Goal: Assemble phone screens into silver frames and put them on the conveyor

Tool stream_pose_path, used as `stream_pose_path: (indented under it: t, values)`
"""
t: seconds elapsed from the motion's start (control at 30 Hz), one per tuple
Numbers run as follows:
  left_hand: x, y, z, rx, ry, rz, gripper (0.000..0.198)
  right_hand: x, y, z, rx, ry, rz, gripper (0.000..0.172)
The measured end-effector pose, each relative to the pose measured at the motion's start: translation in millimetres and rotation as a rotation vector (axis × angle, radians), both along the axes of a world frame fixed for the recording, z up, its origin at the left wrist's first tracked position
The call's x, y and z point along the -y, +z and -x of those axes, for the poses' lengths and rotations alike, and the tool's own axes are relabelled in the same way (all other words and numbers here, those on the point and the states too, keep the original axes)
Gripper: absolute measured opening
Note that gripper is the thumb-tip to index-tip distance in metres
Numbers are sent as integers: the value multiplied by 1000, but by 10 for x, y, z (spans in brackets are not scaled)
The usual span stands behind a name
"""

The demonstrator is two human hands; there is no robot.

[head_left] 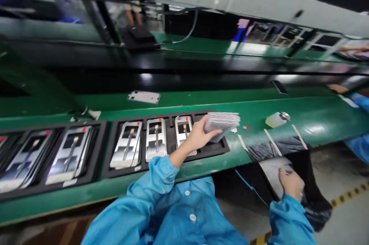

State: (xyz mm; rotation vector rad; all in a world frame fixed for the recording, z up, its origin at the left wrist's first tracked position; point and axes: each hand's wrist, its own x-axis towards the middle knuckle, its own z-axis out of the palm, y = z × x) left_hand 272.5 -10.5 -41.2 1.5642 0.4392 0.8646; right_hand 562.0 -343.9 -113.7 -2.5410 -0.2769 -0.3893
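Note:
My left hand [199, 136] is closed around a thick stack of thin, pale greyish sheets [221, 121], possibly foam or bubble pouches. It is above the right end of a black foam tray [170, 137]. In that tray's slots lie silvery phone screen parts [156, 139] with thin flex cables and red tabs. My right hand [291, 183], fingers curled, is lower at the right, at the mouth of a black plastic bag [307, 172]. Between its fingers and the bag is a translucent, pale plastic sheet or pouch [271, 172]. The exact pinch is partly hidden.
A second foam tray [99, 149] with more screen parts stands at left. Pale tape strips [272, 142] hold the bag to the green bench [319, 118]. A bottle [276, 119], a white phone plate [143, 97] and a dark phone [279, 87] lie behind. A co-worker's hand [338, 88] is at right.

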Motion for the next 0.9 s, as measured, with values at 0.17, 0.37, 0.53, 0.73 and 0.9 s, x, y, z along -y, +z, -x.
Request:
stream_pose_path:
  t: [0.17,0.37,0.53,0.73,0.9]
  values:
    - [-4,-147,-19,54,-123,1,73,-658,196,297,121,233,-340,67]
    - [-55,-72,-169,112,-258,-28,84,-2064,760,1195,-287,1126,-945,104]
    - [-151,-67,-237,171,-176,-60,105,-2442,832,1425,-391,1089,-984,93]
    - [-199,-54,-292,168,-75,-59,108,-2580,787,1435,-443,1140,-1000,102]
    - [-199,53,-285,150,-63,-80,110,-2617,851,1381,-391,1206,-1020,102]
